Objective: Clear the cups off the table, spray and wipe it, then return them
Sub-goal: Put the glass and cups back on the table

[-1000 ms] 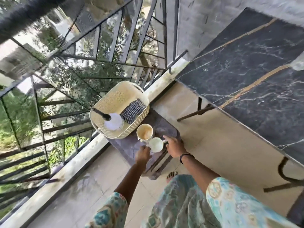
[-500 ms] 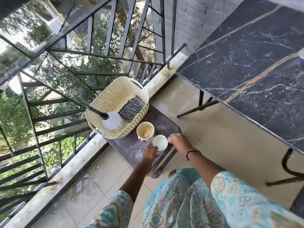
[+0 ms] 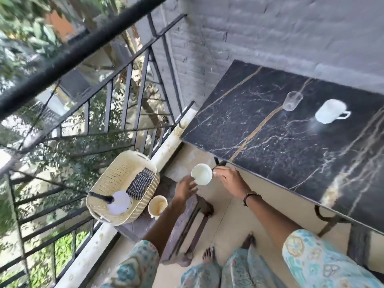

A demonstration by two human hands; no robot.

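Observation:
My right hand (image 3: pixel 228 179) holds a small white cup (image 3: pixel 201 174) by its handle, lifted above the stool and close to the near edge of the black marble table (image 3: pixel 291 154). My left hand (image 3: pixel 185 189) hovers at the cup's lower left with its fingers spread, fingertips at or near the cup's side. A beige stained cup (image 3: pixel 157 205) stands on the dark stool (image 3: pixel 178 225). Far back on the table stand a clear glass (image 3: pixel 293 100) and a white mug (image 3: pixel 330 111).
A cream basket (image 3: pixel 124 163) on the stool's far side holds a white spray bottle (image 3: pixel 118 202) with a black nozzle and a checked cloth (image 3: pixel 141 182). A black metal railing (image 3: pixel 128 90) runs along the left. My bare foot (image 3: pixel 208 253) is on the tiled floor beside the stool.
The white cup has left the stool and risen towards the table in my right hand. My left hand has come up with it. The view has swung right, showing the glass and mug.

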